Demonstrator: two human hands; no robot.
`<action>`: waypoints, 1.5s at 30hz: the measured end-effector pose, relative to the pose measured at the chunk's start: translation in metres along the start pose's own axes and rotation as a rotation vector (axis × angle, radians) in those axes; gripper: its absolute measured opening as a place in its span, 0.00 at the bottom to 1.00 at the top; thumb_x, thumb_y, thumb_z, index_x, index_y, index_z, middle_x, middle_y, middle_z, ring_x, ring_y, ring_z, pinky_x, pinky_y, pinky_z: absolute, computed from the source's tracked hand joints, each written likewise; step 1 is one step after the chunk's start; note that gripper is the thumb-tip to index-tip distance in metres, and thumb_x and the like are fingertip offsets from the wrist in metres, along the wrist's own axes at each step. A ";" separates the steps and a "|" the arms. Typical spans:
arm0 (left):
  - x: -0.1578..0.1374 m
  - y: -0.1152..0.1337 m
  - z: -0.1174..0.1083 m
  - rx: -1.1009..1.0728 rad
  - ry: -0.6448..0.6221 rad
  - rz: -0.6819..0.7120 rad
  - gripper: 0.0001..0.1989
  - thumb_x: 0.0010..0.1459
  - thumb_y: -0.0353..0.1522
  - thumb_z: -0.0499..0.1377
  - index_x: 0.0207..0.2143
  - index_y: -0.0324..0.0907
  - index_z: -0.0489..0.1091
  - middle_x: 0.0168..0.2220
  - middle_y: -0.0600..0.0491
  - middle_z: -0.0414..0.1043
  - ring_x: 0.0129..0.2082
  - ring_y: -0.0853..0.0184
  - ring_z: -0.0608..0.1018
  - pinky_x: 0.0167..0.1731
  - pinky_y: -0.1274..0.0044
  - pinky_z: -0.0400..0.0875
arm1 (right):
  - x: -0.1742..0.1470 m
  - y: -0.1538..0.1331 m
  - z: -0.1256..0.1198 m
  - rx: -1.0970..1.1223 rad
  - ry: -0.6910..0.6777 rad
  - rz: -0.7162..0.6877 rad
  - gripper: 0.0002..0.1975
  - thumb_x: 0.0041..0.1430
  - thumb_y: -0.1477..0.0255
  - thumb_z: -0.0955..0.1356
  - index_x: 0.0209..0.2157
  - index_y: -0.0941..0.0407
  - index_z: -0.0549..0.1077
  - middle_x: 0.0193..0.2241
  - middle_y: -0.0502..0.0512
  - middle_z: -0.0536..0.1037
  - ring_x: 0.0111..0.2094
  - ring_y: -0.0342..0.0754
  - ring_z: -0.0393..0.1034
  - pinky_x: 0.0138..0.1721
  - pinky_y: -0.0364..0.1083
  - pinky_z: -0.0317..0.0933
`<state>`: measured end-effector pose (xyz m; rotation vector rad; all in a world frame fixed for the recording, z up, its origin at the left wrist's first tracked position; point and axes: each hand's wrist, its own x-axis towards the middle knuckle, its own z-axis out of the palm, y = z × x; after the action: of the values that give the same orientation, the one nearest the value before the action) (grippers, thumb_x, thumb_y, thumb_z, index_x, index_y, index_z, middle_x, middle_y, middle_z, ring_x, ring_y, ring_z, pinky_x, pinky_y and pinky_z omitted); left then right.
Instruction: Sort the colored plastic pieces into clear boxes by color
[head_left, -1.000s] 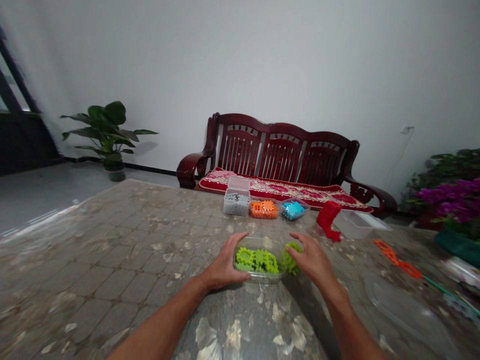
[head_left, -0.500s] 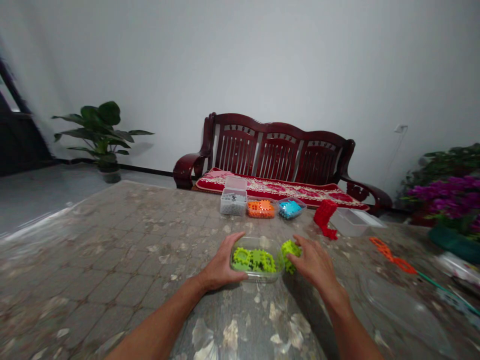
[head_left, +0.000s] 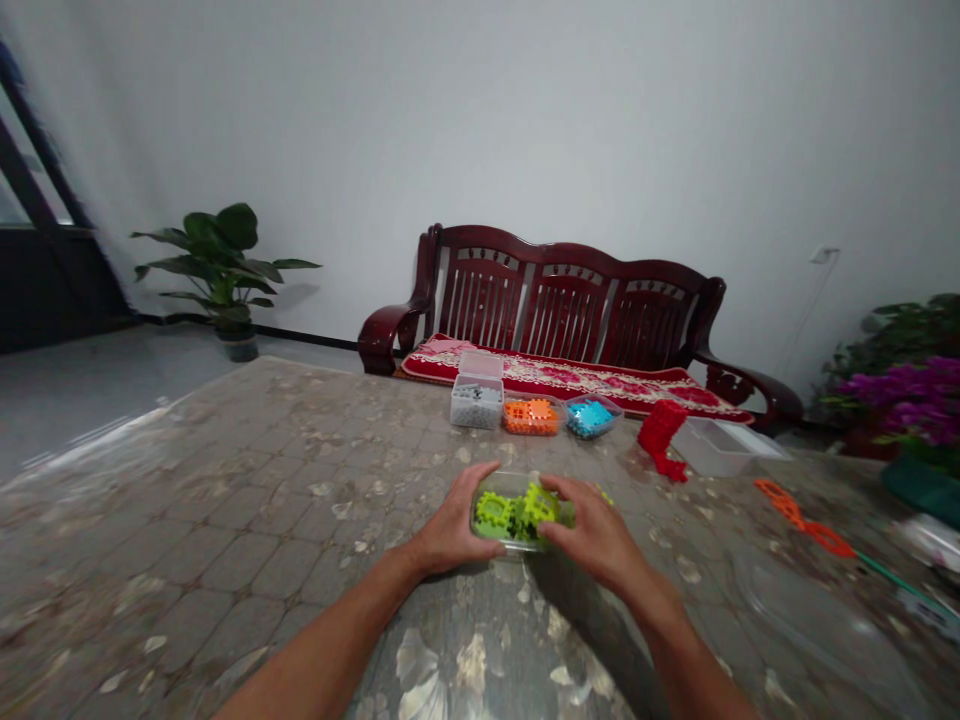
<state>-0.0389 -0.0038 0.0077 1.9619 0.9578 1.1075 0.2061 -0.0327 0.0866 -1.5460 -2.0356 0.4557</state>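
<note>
A clear plastic box with lime-green interlocking toy pieces stands on the table in front of me. My left hand is closed around its left end, thumb at the near side and fingers at the far side. Between the thumb and fingers of my right hand is a tilted green square piece, over the right part of the box. More green shows just behind my right hand, mostly hidden by it.
Beyond the box stand containers of grey pieces, orange pieces and blue pieces. A red assembled shape is beside an open box. Rightward lie orange loops and a clear lid.
My right hand has moved left from the green cluster beside the box to above the box's right part, where it grips a green piece. My left hand stays on the box.
</note>
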 end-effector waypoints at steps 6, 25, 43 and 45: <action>0.000 -0.001 0.001 0.011 0.006 0.019 0.53 0.43 0.39 0.76 0.69 0.45 0.55 0.67 0.42 0.58 0.68 0.46 0.63 0.69 0.54 0.56 | 0.011 -0.012 0.016 0.052 -0.139 -0.073 0.27 0.49 0.70 0.73 0.54 0.54 0.78 0.53 0.59 0.80 0.56 0.59 0.72 0.59 0.56 0.62; 0.001 0.005 0.000 0.138 -0.006 0.010 0.56 0.40 0.35 0.76 0.69 0.44 0.54 0.68 0.41 0.58 0.68 0.46 0.62 0.68 0.54 0.55 | 0.026 0.038 -0.019 0.127 0.161 0.066 0.21 0.56 0.68 0.67 0.50 0.57 0.80 0.47 0.62 0.84 0.47 0.57 0.79 0.53 0.56 0.69; 0.000 0.010 -0.004 0.196 0.035 -0.004 0.50 0.41 0.31 0.72 0.67 0.44 0.58 0.65 0.43 0.62 0.65 0.47 0.65 0.67 0.55 0.59 | 0.001 0.058 -0.034 -0.339 0.057 0.259 0.30 0.51 0.69 0.71 0.58 0.55 0.75 0.51 0.63 0.82 0.53 0.63 0.75 0.52 0.56 0.66; 0.000 0.010 -0.004 0.198 0.042 0.001 0.50 0.41 0.32 0.72 0.67 0.43 0.59 0.64 0.43 0.63 0.65 0.46 0.66 0.67 0.55 0.60 | 0.002 0.060 -0.036 -0.298 0.085 0.279 0.30 0.52 0.68 0.71 0.59 0.56 0.74 0.52 0.63 0.81 0.52 0.63 0.76 0.53 0.57 0.66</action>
<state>-0.0396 -0.0080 0.0179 2.1033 1.1255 1.0938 0.2741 -0.0152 0.0824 -2.0061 -1.8940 0.1878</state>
